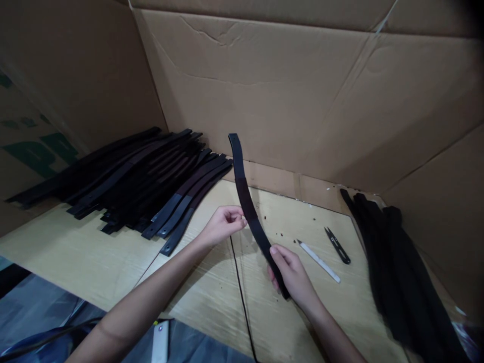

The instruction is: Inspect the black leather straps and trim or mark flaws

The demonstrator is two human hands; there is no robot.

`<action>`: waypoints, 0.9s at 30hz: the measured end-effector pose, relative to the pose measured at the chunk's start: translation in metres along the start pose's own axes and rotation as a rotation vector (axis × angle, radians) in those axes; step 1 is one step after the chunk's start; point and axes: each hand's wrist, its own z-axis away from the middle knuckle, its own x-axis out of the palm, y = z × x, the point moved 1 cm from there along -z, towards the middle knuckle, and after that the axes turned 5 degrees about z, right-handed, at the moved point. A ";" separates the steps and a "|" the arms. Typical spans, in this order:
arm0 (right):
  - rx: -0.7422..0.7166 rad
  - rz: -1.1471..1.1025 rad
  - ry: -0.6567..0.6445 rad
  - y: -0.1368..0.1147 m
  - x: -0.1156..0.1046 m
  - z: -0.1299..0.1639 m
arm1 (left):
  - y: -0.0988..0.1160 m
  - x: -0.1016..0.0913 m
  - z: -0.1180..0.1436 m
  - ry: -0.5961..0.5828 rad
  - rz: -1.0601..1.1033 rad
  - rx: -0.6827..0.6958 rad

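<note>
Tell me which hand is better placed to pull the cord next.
Left, I'd judge: the cord runs up to the left hand, while the right hand grips the strap near its end.

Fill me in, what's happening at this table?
A person's right hand holds a curved black strip near its lower end. Their left hand, beside the strip's dark brown section, appears to pinch a dark cord that trails down toward the person. Similar strips lie piled to the left. Black snips and a white pen-like tool lie to the right, neither in hand.
</note>
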 end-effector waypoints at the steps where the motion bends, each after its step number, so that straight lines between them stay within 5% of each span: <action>1: -0.022 0.045 0.037 0.000 0.000 -0.001 | 0.000 0.000 0.000 0.001 0.003 -0.015; 23: -0.089 0.109 0.055 -0.001 0.000 0.002 | 0.001 -0.001 -0.001 -0.045 0.005 -0.105; 27: -0.050 0.069 0.040 0.000 -0.004 0.004 | 0.004 -0.001 0.001 -0.156 -0.009 -0.100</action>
